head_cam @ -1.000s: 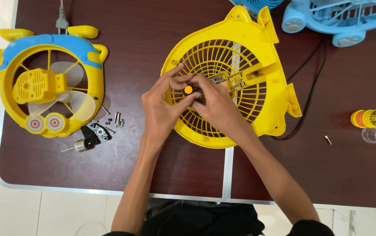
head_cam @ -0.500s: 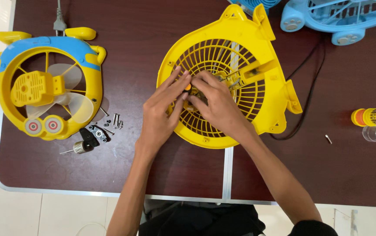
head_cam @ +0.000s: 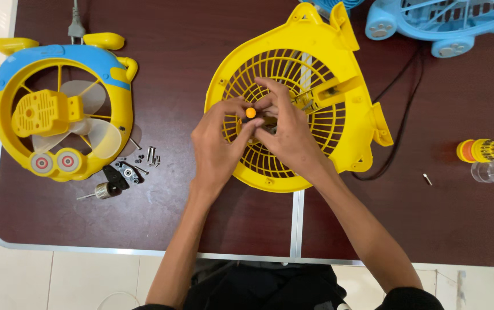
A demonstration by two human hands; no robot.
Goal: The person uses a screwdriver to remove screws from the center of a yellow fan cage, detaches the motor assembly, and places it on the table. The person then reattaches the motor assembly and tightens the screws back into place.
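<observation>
A yellow fan housing (head_cam: 327,63) with a round grille lies flat on the dark brown table (head_cam: 172,46). Both my hands rest over the grille's centre. My left hand (head_cam: 218,143) and my right hand (head_cam: 284,129) together pinch a small screwdriver with an orange cap (head_cam: 250,112), which stands upright at the hub. The fingers hide the tool's shaft and the hub beneath.
At the left lies a yellow and blue fan half (head_cam: 57,109) with clear blades. Loose screws (head_cam: 150,155), a black bracket (head_cam: 121,173) and a small motor (head_cam: 106,190) sit beside it. A blue fan (head_cam: 448,23) is at the top right, a bit holder (head_cam: 482,150) at the right.
The orange cap was hidden by my fingers half a second ago and shows again now. My hands have shifted only slightly over the hub.
</observation>
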